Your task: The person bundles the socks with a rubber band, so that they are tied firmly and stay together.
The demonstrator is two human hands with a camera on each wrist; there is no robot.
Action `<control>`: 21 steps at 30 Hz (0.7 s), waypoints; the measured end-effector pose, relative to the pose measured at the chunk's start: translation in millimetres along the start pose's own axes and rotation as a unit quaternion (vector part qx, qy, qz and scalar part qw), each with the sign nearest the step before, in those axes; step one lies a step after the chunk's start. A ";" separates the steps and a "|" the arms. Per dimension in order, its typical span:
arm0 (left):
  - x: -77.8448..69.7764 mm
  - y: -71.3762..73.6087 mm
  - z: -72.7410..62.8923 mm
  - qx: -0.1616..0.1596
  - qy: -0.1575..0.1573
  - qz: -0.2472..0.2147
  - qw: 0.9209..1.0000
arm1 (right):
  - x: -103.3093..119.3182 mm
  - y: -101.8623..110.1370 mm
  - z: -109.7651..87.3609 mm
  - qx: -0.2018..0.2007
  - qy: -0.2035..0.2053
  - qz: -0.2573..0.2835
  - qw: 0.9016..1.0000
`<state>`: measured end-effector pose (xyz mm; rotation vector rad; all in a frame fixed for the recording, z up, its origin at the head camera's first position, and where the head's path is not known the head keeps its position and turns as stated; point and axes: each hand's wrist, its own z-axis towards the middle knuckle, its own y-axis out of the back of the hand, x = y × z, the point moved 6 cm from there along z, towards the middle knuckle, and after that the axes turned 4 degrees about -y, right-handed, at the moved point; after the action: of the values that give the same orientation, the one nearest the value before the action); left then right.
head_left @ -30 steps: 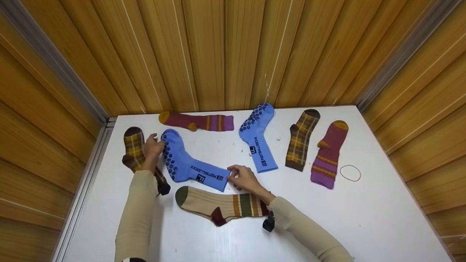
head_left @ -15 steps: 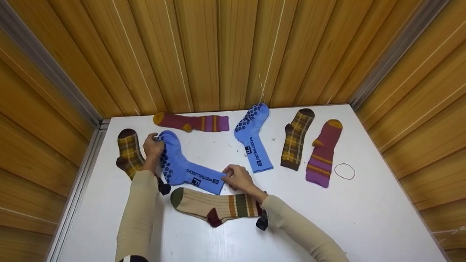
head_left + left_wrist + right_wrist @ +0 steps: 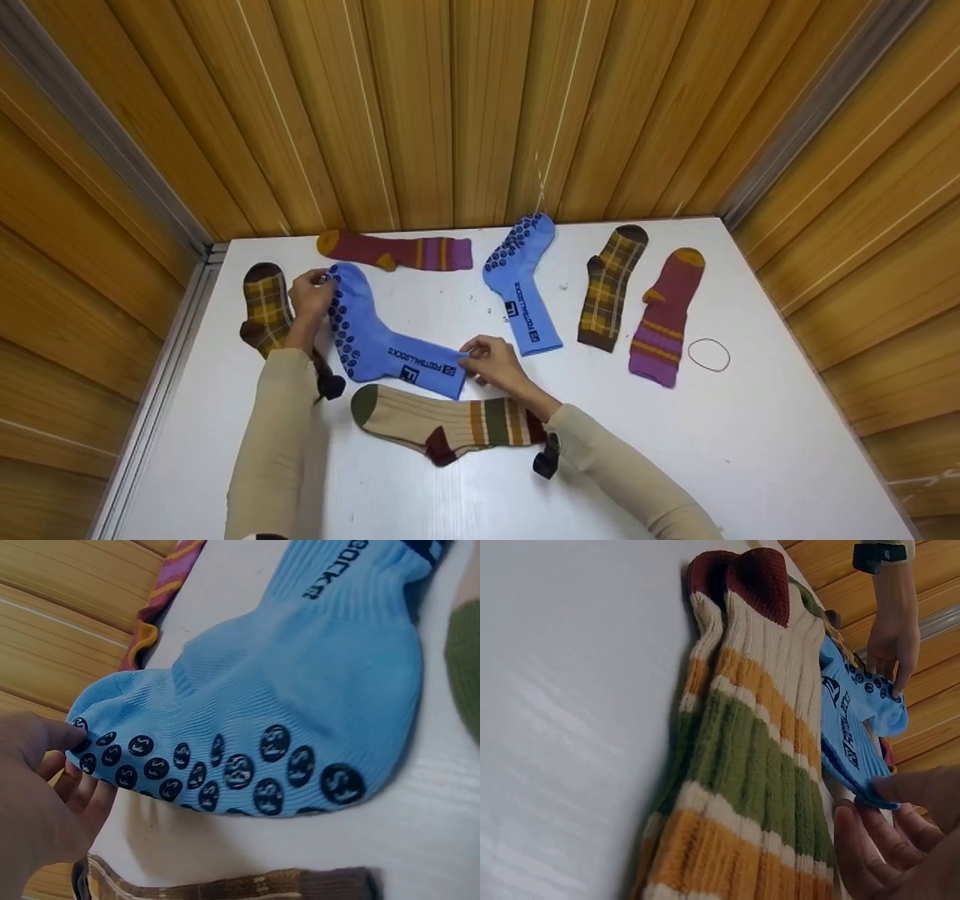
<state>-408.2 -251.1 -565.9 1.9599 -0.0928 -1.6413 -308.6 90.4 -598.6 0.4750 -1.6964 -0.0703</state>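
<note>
right, both ends of one blue sock are taken: it lies stretched between the two hands, left hand with thumb and fingers pinching the toe, right hand with thumb and fingers pinching the cuff. the toe looks slightly raised off the desk.

as for progress, the cream socks, just nearer the body than the right fingers, lie stacked one on the other, so those look matched. the rest lie as singles: the other blue sock beyond the right fingers, apart from its held twin; a plaid sock just left of the left fingers, partly under the forearm, its lookalike well to the right of the right fingers; one maroon sock beyond the left fingers, another far right, beside a thin loop.

textures now: the held one is bent like an l, ribbed at the leg, with round dark dots along its sole by the left fingers. the cream knit is thick and deeply ribbed, banded green and orange, and looks the bulkiest here.
</note>
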 end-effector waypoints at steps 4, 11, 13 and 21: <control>-6.4 11.8 -2.5 0.000 0.008 -0.020 1.000 | 1.2 8.8 -0.5 -0.031 0.015 0.037 0.999; -16.0 18.5 -10.4 0.048 0.048 -0.102 0.992 | 3.9 26.6 -4.1 -0.085 0.021 0.000 0.996; -18.5 17.9 -14.3 0.059 0.061 -0.122 0.989 | 6.1 31.4 -5.4 -0.097 0.028 -0.022 0.995; -24.9 17.5 -34.9 0.107 0.098 -0.151 0.978 | 8.4 49.5 -14.1 -0.108 -0.005 -0.012 0.994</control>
<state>-376.8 -242.4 -533.0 2.3873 0.1173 -1.6675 -309.3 135.7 -572.7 0.3332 -1.6694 -0.2721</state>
